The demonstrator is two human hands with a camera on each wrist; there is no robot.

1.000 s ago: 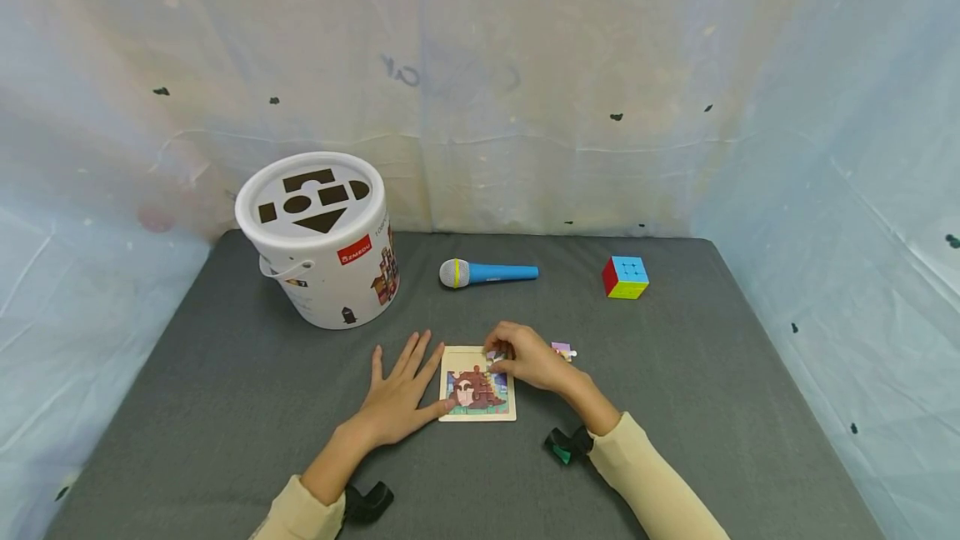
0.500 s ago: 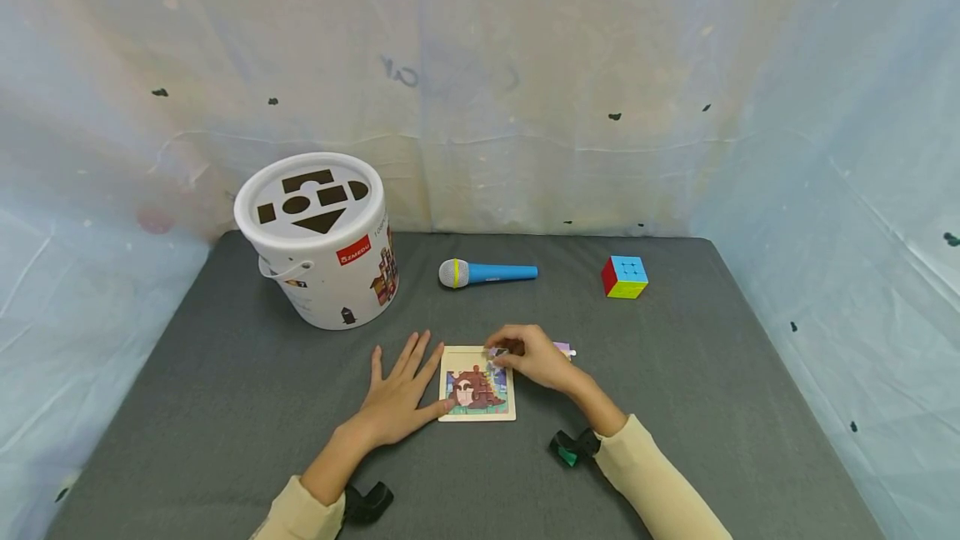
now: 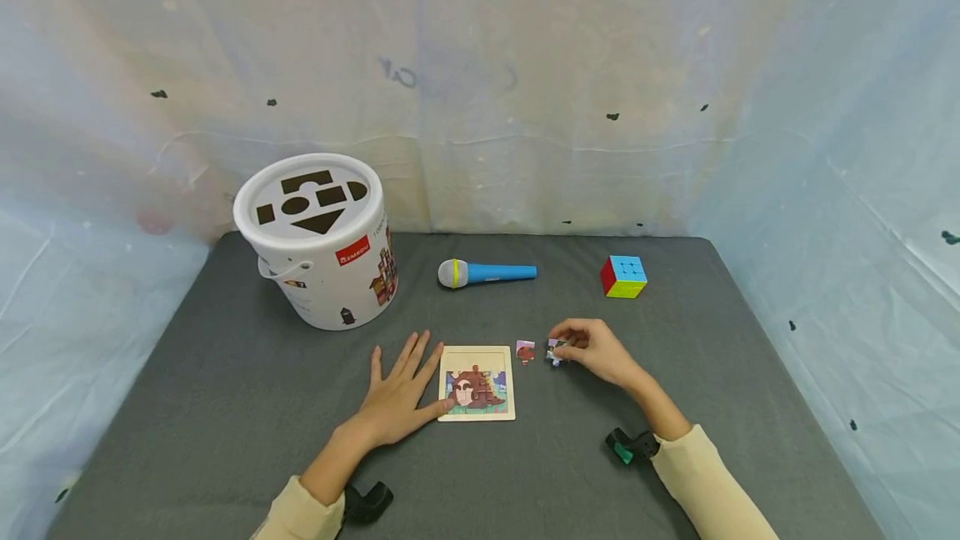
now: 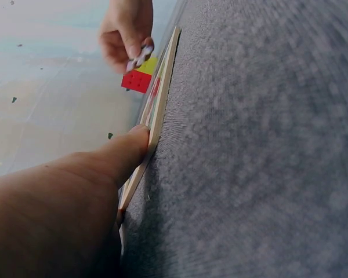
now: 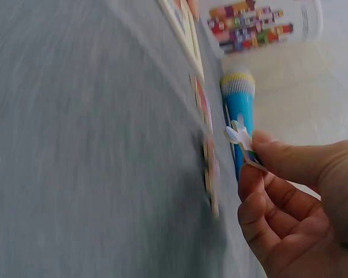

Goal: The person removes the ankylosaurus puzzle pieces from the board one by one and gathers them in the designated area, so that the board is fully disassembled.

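Observation:
My left hand (image 3: 401, 402) lies flat with fingers spread, its thumb resting on the left edge of a wooden jigsaw tray (image 3: 475, 351). Assembled pieces (image 3: 477, 390) with a brown animal picture fill the tray's lower part; the upper strip shows bare wood. Right of the tray, my right hand (image 3: 596, 350) pinches a jigsaw piece (image 5: 243, 142) between thumb and index finger, raised above the cloth in the right wrist view. One loose piece (image 3: 525, 351) lies between tray and right hand. Another loose piece (image 5: 211, 176) lies beneath the right hand.
A white bucket (image 3: 322, 290) with shaped holes in its lid stands at the back left. A blue toy microphone (image 3: 498, 272) lies behind the tray, and a puzzle cube (image 3: 624, 277) sits at the back right. Plastic sheeting (image 3: 525, 107) rises behind the grey cloth.
My right hand has moved right, off the tray's upper corner, carrying the pinched jigsaw piece. The loose piece beside the tray has come into view. My left hand has stayed put.

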